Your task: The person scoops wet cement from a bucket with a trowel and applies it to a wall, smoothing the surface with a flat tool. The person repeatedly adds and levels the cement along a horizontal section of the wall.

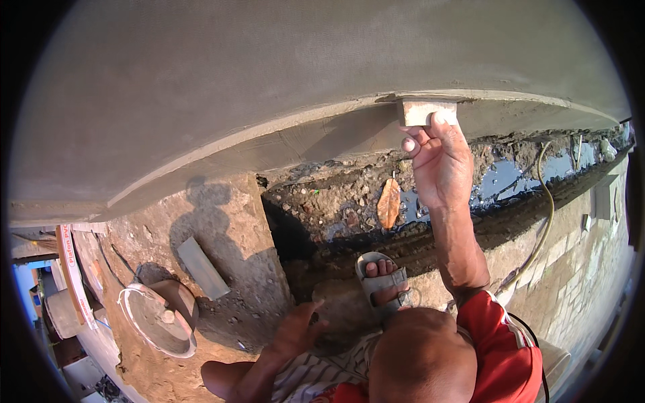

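Bare knee (424,352) looms right up front, red sleeve (500,346) just beside it, and out goes the right hand (440,158), thumb and fingers clamped on a pale block (420,113), which sits up at the ledge (282,134) of the grey wall (302,60)! Down low, the left hand (294,332) hangs with fingers loosely apart, near the sandal (395,285); off left, a grey board (203,268) lies near the bucket (189,350), while a brown leaf (388,203) rests in the muddy ditch (356,171) below the block

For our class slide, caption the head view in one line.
A right hand holds a pale block at the ledge on a grey wall.
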`<action>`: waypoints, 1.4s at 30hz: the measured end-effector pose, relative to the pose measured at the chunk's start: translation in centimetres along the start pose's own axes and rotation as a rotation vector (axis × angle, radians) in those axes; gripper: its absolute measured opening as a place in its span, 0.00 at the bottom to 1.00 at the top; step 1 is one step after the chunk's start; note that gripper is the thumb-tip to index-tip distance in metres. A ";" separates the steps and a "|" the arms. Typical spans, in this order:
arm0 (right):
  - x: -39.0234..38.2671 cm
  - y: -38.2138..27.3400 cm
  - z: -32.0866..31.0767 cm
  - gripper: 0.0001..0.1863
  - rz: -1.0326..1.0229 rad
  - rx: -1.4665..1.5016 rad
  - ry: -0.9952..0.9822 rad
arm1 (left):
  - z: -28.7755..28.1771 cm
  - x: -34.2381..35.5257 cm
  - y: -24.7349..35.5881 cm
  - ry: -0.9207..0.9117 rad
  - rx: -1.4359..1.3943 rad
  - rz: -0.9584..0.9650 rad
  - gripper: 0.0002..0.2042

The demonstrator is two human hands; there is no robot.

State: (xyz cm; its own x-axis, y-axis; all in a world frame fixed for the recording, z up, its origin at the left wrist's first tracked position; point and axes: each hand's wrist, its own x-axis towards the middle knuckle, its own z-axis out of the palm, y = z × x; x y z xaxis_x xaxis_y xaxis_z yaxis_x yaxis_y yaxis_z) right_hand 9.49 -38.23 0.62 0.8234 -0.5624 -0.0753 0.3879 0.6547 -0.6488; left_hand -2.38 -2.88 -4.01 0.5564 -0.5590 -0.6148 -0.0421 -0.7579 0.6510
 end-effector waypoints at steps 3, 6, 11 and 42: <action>-0.5 -2.5 -0.7 0.09 -0.182 0.003 -0.116 | -0.3 -0.1 -0.2 0.007 0.027 0.052 0.24; -1.8 -2.7 -3.2 0.12 -0.168 0.001 -0.111 | -1.1 0.0 0.8 0.044 0.034 0.107 0.24; -1.7 4.0 -16.6 0.11 0.148 0.090 0.045 | -0.8 0.2 0.4 0.054 0.000 0.121 0.24; -0.6 -4.0 -5.6 0.10 -0.216 -0.013 0.016 | -1.8 0.3 0.7 0.028 0.065 0.142 0.23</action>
State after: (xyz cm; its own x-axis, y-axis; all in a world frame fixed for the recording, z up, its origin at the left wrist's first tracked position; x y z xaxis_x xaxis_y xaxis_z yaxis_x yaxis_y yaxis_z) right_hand 5.11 -43.33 -0.99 0.7149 -0.6971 0.0545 0.5491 0.5115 -0.6609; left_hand -0.76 -2.99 -2.99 0.5642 -0.6529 -0.5053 -0.1751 -0.6927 0.6996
